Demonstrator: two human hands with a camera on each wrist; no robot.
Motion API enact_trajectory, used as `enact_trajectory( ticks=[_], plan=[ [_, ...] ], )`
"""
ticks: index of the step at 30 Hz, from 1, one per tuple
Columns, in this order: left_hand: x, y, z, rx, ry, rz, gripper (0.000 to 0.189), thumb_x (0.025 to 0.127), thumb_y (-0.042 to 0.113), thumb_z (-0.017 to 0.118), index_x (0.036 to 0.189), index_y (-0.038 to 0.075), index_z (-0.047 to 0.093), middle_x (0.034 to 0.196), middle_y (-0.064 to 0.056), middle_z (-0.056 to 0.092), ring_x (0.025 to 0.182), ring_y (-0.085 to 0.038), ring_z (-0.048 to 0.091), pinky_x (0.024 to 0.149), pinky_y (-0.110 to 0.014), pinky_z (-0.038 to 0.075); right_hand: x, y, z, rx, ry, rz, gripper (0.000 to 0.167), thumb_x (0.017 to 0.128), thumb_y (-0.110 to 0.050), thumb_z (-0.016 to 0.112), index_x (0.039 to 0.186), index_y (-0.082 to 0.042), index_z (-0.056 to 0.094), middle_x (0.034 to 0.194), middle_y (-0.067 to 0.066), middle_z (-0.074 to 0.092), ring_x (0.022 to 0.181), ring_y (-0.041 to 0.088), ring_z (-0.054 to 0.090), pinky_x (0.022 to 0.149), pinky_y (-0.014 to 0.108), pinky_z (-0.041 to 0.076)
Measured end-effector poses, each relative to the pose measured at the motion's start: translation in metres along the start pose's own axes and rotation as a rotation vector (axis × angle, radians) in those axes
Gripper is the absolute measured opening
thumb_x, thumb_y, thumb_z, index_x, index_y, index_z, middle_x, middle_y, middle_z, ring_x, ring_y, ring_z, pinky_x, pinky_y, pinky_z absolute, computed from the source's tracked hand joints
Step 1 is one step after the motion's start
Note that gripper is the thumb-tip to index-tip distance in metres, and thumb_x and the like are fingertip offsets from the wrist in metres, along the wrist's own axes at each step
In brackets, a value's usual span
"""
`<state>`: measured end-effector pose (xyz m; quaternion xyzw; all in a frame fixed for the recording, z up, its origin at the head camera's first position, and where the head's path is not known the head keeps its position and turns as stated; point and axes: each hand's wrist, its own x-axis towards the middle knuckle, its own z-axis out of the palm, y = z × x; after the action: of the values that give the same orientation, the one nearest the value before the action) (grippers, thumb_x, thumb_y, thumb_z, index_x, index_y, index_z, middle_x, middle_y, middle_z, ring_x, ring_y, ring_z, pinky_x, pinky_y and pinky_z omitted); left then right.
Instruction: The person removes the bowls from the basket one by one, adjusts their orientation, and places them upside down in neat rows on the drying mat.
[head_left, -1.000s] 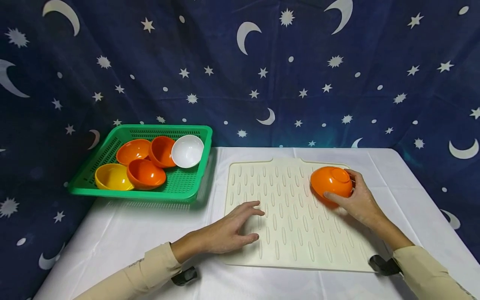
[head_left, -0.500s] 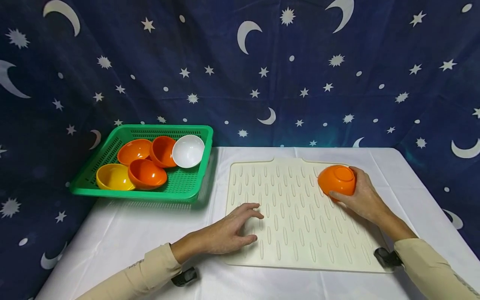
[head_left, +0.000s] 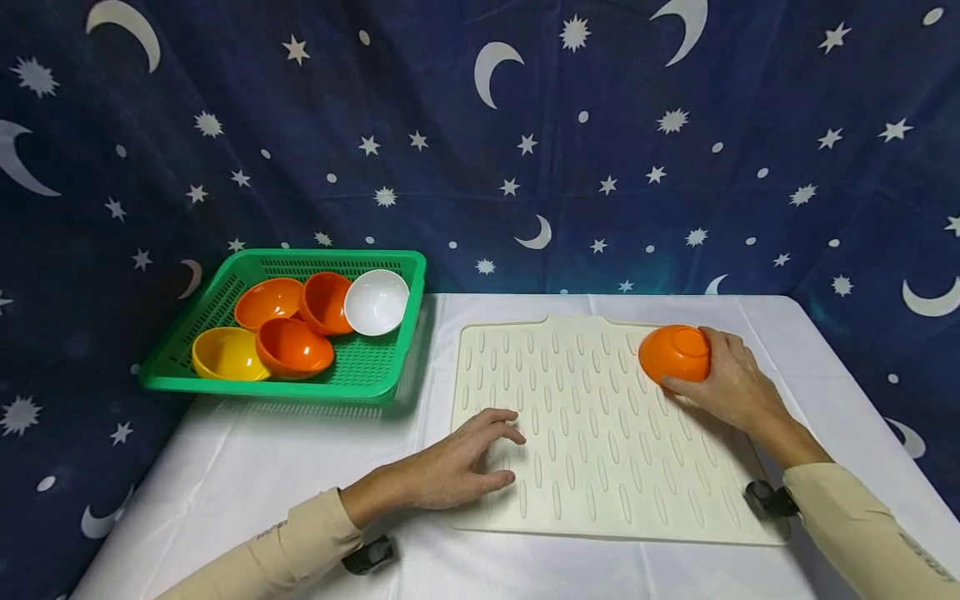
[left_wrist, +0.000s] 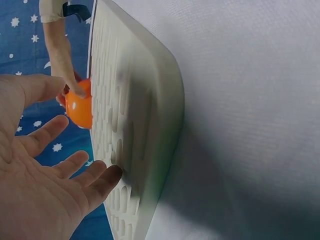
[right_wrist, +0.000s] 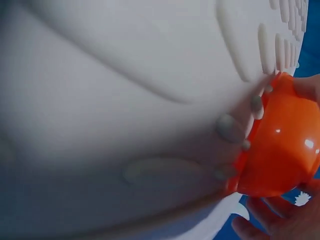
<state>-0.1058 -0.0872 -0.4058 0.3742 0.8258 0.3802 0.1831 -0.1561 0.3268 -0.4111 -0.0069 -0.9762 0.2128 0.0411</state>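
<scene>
An orange bowl (head_left: 667,357) stands upside down at the far right corner of a cream ridged drying mat (head_left: 570,433). My right hand (head_left: 738,387) grips its right side, thumb in front and fingers behind. In the right wrist view the rim of the orange bowl (right_wrist: 282,145) meets the mat's ridges. My left hand (head_left: 457,462) hovers over the mat's left edge with fingers spread and relaxed, holding nothing. The left wrist view shows the left hand (left_wrist: 45,175) palm side, with the orange bowl (left_wrist: 80,107) beyond it.
A green basket (head_left: 367,390) stands at the back left of the white-covered table (head_left: 300,450). In it lie a yellow bowl (head_left: 225,354), a white bowl (head_left: 377,302) and several orange bowls (head_left: 295,348). A dark blue star-and-moon curtain (head_left: 420,92) hangs behind.
My right hand has moved the orange bowl right and a little back, from a tilted pose to upside down on the mat's far right corner. The left hand has hardly moved.
</scene>
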Motion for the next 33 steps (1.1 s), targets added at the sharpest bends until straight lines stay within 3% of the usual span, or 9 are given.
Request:
enact_trajectory(
  ticks=[8,23,33],
  plan=[
    [0.004,0.003,0.002,0.000,-0.012,0.016,0.036,0.098,0.024,0.066,0.131,0.013,0.059,0.157,-0.009,0.035,0.146,-0.020,0.030,0.116,-0.042,0.030,0.008,-0.005,-0.010,-0.055,-0.054,0.010,0.100,0.081,-0.049,0.081,0.145,0.011,0.034,0.119,0.034,0.049,0.098,0.049,0.055,0.077,0.068,0.048],
    [0.000,0.003,0.001,-0.040,-0.016,-0.002,0.032,0.099,0.027,0.065,0.128,0.013,0.061,0.157,-0.008,0.035,0.145,-0.020,0.030,0.116,-0.043,0.030,0.010,-0.010,-0.015,-0.082,-0.135,0.071,0.102,0.078,-0.053,0.083,0.142,0.011,0.036,0.117,0.032,0.056,0.094,0.045,0.059,0.070,0.061,0.048],
    [0.000,0.008,-0.001,-0.043,0.001,0.013,0.032,0.099,0.026,0.065,0.128,0.014,0.061,0.158,-0.007,0.034,0.146,-0.017,0.029,0.116,-0.043,0.029,0.010,-0.011,-0.017,-0.088,-0.110,0.046,0.099,0.077,-0.055,0.083,0.135,0.014,0.041,0.112,0.030,0.057,0.091,0.043,0.060,0.069,0.062,0.050]
  ],
)
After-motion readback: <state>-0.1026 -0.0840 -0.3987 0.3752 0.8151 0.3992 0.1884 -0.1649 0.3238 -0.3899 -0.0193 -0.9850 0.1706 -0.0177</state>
